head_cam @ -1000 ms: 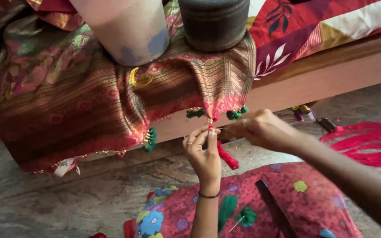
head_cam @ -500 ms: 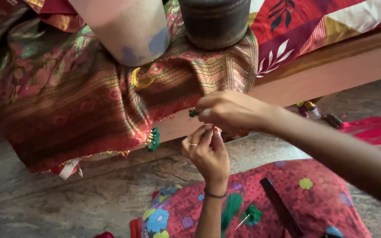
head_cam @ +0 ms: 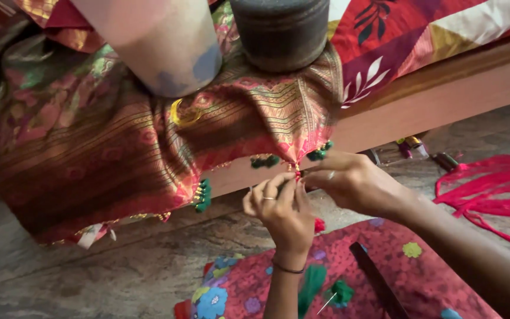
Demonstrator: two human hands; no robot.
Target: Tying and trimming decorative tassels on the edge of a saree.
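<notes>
- The left hand (head_cam: 281,210) is raised palm-away, fingers curled together, its fingertips pinching the pointed lower edge of the brocade cloth (head_cam: 149,153) where a short red thread (head_cam: 297,175) hangs.
- The right hand (head_cam: 355,183) comes in from the right, fingers bunched and pressed against the same spot, touching the left hand's fingertips; whether it holds a needle cannot be told.
- The cloth, red and gold with woven stripes, drapes off the wooden bed edge (head_cam: 444,94) toward the floor, and small green tassels (head_cam: 265,160) sit along its border just beside the fingers.
- Two containers stand on the cloth on the bed: a dark ribbed cylindrical tin (head_cam: 281,32) and a pale, blurred round container (head_cam: 160,44) near it; both show only their sides, so their contents cannot be seen.
- A bundle of bright pink-red threads (head_cam: 491,189) lies on the stone floor (head_cam: 90,277) to the right, well apart from the hands.
- Green thread tufts (head_cam: 340,292) rest on the floral red fabric (head_cam: 420,266) across the person's lap, below the wrists.
</notes>
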